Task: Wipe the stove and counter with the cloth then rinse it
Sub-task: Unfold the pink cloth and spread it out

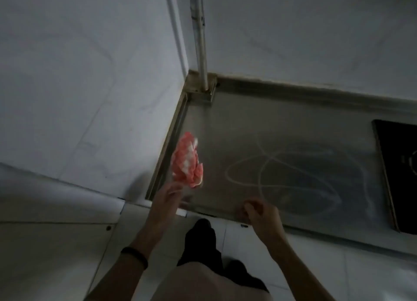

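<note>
A crumpled pink-and-white cloth (187, 163) is at the left edge of the steel counter (237, 124). My left hand (168, 199) reaches toward it with its fingertips at the cloth's near end; blur hides whether they grip it. My right hand (259, 212) hovers at the counter's front edge with its fingers curled in and nothing in them. Pale looping wipe marks (282, 176) show on the counter between the cloth and the black stove (399, 176), which is cut off by the right edge of the view.
White walls meet at the corner behind the counter, where a vertical metal pipe (199, 41) stands on a bracket. A raised rim runs along the counter's back and left sides. Below are a tiled floor and my dark-socked foot (200, 235).
</note>
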`<control>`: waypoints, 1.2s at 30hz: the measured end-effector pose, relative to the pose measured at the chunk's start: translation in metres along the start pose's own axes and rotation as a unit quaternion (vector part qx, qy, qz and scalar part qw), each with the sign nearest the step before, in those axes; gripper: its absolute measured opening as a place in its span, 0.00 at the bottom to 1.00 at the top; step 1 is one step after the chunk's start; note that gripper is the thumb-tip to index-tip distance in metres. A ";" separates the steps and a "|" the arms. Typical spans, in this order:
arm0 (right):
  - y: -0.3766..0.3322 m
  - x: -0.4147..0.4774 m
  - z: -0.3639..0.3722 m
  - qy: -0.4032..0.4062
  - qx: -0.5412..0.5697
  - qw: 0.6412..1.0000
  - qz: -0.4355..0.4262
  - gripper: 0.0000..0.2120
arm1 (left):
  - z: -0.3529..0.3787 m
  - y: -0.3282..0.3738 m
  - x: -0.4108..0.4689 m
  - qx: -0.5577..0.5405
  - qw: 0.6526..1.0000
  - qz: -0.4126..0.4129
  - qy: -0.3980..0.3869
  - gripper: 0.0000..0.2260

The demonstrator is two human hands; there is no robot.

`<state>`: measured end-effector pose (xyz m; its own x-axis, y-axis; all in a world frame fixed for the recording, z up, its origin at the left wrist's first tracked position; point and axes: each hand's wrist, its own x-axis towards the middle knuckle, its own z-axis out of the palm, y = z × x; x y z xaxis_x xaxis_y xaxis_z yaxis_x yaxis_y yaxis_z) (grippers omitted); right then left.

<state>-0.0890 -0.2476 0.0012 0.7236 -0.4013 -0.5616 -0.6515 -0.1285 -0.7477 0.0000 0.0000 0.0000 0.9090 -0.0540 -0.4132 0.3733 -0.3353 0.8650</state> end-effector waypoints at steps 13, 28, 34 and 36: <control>-0.093 0.107 0.137 -0.046 -0.207 0.974 -0.083 0.15 | -0.001 0.012 0.114 0.088 0.996 0.017 -0.014 0.13; -0.083 0.087 0.096 0.036 -0.147 0.959 -0.241 0.03 | 0.007 0.054 0.124 0.211 0.938 0.157 -0.227 0.15; -0.109 0.073 0.066 0.028 -0.115 0.946 -0.301 0.05 | 0.003 0.088 0.115 0.233 0.922 0.182 -0.251 0.11; -0.118 0.069 0.058 0.017 -0.113 0.947 -0.300 0.05 | 0.000 0.098 0.111 0.209 0.929 0.165 -0.256 0.10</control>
<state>0.0509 -0.2076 0.0306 0.9737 -0.2233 -0.0457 -0.1609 -0.5315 -0.8317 0.1378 -0.0393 0.0387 0.7139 -0.6234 -0.3190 -0.1117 -0.5510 0.8270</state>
